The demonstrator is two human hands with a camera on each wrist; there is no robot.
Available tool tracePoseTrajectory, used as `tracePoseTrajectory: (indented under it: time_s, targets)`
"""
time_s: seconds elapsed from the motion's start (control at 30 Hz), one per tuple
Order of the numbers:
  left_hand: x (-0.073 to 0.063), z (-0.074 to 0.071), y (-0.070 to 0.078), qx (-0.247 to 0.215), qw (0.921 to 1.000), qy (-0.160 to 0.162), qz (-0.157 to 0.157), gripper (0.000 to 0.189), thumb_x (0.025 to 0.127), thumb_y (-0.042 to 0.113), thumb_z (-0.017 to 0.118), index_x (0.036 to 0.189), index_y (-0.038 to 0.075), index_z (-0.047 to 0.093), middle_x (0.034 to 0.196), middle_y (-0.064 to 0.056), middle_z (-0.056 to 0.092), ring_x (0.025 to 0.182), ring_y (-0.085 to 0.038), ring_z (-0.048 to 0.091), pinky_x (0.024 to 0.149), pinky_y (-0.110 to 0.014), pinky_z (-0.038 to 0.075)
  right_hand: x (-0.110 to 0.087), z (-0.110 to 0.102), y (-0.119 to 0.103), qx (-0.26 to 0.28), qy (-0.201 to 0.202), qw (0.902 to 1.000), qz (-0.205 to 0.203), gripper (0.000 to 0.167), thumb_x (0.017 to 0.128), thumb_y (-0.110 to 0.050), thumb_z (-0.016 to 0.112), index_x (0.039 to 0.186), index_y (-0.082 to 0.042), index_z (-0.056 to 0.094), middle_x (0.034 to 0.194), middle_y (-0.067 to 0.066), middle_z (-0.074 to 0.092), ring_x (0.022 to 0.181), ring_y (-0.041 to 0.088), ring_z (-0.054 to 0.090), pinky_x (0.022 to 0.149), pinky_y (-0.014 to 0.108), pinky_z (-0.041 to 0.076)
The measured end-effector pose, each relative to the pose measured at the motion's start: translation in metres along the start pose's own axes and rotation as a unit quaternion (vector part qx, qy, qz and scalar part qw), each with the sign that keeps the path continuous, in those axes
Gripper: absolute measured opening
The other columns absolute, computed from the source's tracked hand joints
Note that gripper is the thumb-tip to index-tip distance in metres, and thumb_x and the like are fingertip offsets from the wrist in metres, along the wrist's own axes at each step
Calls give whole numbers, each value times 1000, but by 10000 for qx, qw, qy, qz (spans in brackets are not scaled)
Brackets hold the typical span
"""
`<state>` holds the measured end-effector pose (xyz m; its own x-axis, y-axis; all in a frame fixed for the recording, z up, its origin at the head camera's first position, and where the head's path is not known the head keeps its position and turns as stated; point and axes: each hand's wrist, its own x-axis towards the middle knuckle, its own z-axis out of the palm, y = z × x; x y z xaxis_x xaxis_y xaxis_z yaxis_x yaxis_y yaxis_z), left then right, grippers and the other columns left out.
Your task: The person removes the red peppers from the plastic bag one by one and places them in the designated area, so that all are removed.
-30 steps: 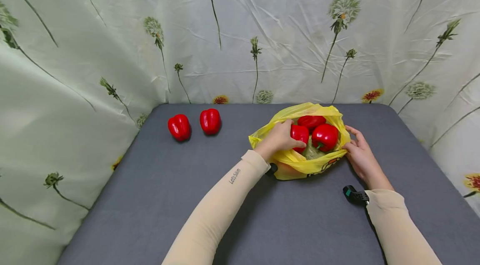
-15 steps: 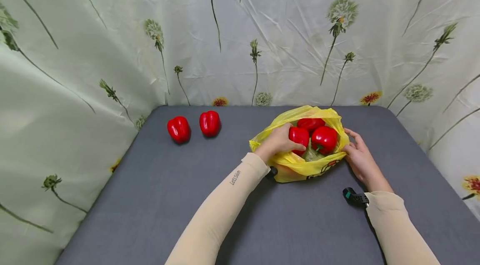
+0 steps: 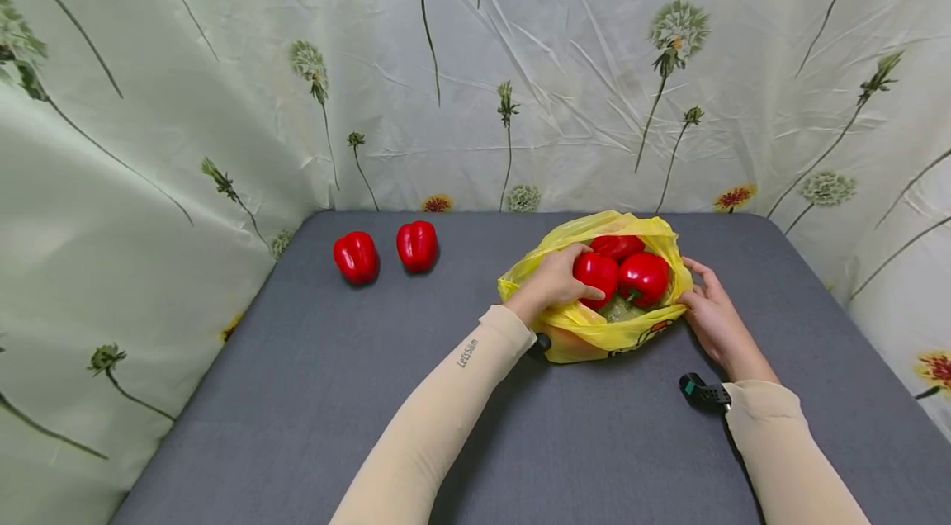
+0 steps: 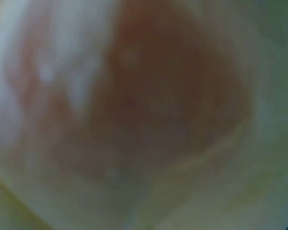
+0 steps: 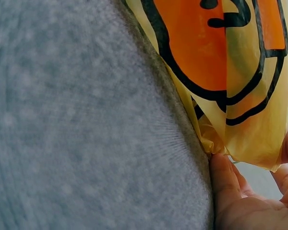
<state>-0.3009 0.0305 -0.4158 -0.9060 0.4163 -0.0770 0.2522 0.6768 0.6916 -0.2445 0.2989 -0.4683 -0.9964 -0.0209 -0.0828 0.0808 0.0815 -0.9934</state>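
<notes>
Sitting open-mouthed on the dark grey table (image 3: 312, 393), a yellow plastic bag (image 3: 583, 342) contained three red bell peppers: a left pepper (image 3: 597, 273), a right pepper (image 3: 644, 276) whose green stem faced the person, and a rear pepper (image 3: 617, 246) behind them. Below these showed a pale greenish patch (image 3: 620, 311), too unclear to identify. Two more red peppers (image 3: 418, 246) lay beside each other on the table, well apart from the bag, toward its far left corner. The person's left arm, in a beige sleeve (image 3: 438, 401), stretched diagonally across to the bag, and the left hand (image 3: 555, 279) dipped over its rim, grasping the left pepper with fingers behind it and thumb in front. The right hand (image 3: 719, 319) was at the bag's right side, pinching the plastic between thumb and fingers. The bag's wall concealed the peppers' undersides, and the rear pepper was partly covered by those before it. The left wrist view was only a reddish blur; the right wrist view cut off both the hand and the bag's orange print (image 5: 197, 48) with black outlines.
</notes>
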Motion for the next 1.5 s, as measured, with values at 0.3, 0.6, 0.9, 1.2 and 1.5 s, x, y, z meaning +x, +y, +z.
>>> tracePoseTrajectory:
  time_s: [0.3, 0.6, 0.9, 1.2, 1.5]
  targets:
    - [-1, 0, 1, -53, 10000, 70, -36, 77, 90, 31, 88, 157, 24, 51, 153, -9, 58, 139, -27, 54, 111, -41, 53, 1, 1, 1, -3, 6, 10000, 16, 72, 107, 2, 46, 169, -15, 14, 134, -3, 49, 112, -8, 54, 90, 10, 50]
    - [-6, -19, 14, -310, 9978, 236, 531, 78, 88, 30, 91, 156, 21, 53, 149, -7, 63, 132, -26, 60, 105, -37, 57, -1, 2, 0, 19, -42, 10000, -34, 68, 108, 1, 46, 166, -18, 17, 128, -8, 51, 111, -9, 55, 91, 8, 49]
    - [-10, -48, 26, -481, 9947, 307, 858, 79, 88, 29, 90, 157, 20, 53, 142, -11, 65, 128, -27, 62, 94, -30, 59, -2, 0, 0, 15, -136, 9999, -44, 67, 108, -1, 46, 166, -21, 18, 125, -13, 51, 111, -9, 55, 91, 8, 48]
    - [-11, -80, 26, -661, 9916, 575, 956, 74, 90, 30, 89, 155, 22, 54, 138, -9, 66, 121, -24, 63, 89, -31, 61, -2, -2, 2, 110, -186, 9998, -19, 68, 107, 1, 44, 166, -21, 17, 130, -10, 48, 112, -9, 54, 92, 8, 49]
    - [-16, -104, 16, -820, 9922, 777, 527, 73, 91, 31, 87, 156, 27, 52, 141, -10, 60, 126, -28, 61, 91, -35, 62, -1, -2, 1, 234, -204, 9995, 40, 69, 107, 2, 44, 166, -23, 17, 128, -10, 49, 113, -8, 53, 92, 9, 49]
